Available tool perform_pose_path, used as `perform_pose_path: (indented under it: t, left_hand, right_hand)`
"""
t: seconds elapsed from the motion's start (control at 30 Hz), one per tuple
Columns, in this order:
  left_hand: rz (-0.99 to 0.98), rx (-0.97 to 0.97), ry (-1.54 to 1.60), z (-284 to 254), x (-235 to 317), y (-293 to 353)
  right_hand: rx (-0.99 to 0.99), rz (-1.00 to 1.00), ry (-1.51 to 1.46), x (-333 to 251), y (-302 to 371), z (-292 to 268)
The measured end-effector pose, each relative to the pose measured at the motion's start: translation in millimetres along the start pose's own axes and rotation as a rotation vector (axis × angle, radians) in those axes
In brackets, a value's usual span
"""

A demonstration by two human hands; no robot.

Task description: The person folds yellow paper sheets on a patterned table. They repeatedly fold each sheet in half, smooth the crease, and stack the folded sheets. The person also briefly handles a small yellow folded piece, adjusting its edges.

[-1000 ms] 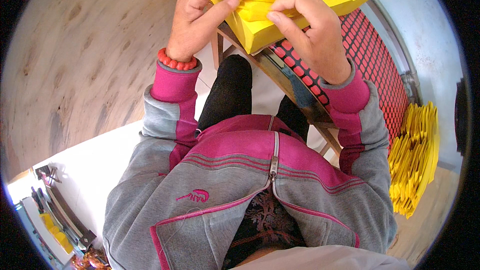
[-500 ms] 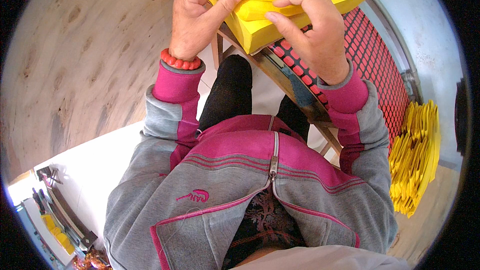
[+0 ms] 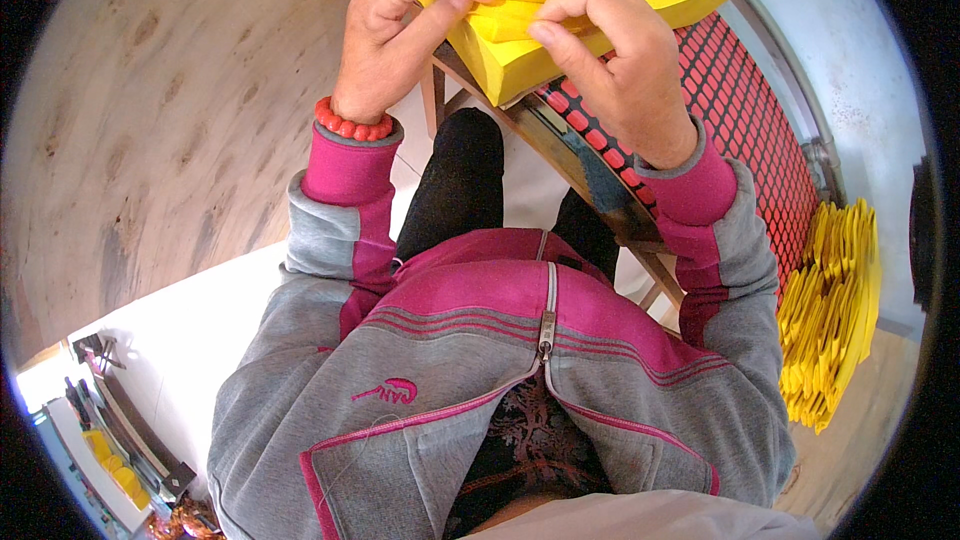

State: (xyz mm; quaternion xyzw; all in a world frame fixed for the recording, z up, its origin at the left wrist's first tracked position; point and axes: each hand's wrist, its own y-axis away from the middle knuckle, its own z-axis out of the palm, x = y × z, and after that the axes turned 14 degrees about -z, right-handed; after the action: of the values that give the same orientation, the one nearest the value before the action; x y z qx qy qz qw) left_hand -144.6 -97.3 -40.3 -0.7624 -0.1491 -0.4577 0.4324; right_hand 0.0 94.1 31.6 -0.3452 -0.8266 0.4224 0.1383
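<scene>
Both my hands are at the top of the view, over a pile of yellow sheets (image 3: 517,68) that looks like paper or thin cloth. A folded yellow sheet (image 3: 510,20) lies uppermost, its layers bunched between my hands. My left hand (image 3: 400,30), with red beads at the wrist, has thumb and forefinger closed at the fold's left edge. My right hand (image 3: 625,60) pinches the right end of the fold between thumb and forefinger, while another finger reaches over its top. The far part of the pile is cut off by the frame.
Under the pile is a table with a red-and-black patterned cover (image 3: 735,90) and wooden legs. A tall stack of folded yellow pieces (image 3: 828,310) stands at the right by a pale wall. A wooden board (image 3: 150,140) fills the left side. Yellow items (image 3: 115,465) lie at lower left.
My right forefinger has come down towards the thumb onto the fold, and the sheet's top flap has shifted. My left hand has moved slightly left and down.
</scene>
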Motion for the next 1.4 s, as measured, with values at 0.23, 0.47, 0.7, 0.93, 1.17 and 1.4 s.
perform_pose_path:
  t: [0.23,0.47,0.7,0.93,1.17,1.4]
  left_hand:
    - [0.036,-0.005,-0.065,2,2,1]
    - [-0.128,0.116,0.184,14,1,2]
    - [-0.047,0.111,0.09,12,-3,0]
    - [0.005,-0.04,0.028,-3,0,5]
    - [0.007,0.013,0.006,2,0,5]
    - [-0.009,0.148,0.169,28,21,3]
  right_hand:
    - [-0.001,0.091,0.005,-2,2,0]
    - [0.021,-0.024,0.066,-2,0,-2]
    - [-0.121,-0.003,0.115,-4,-1,-5]
    - [-0.016,0.068,-0.016,-3,1,0]
    - [-0.031,0.09,0.002,-2,2,0]
    - [-0.005,0.014,0.014,0,1,1]
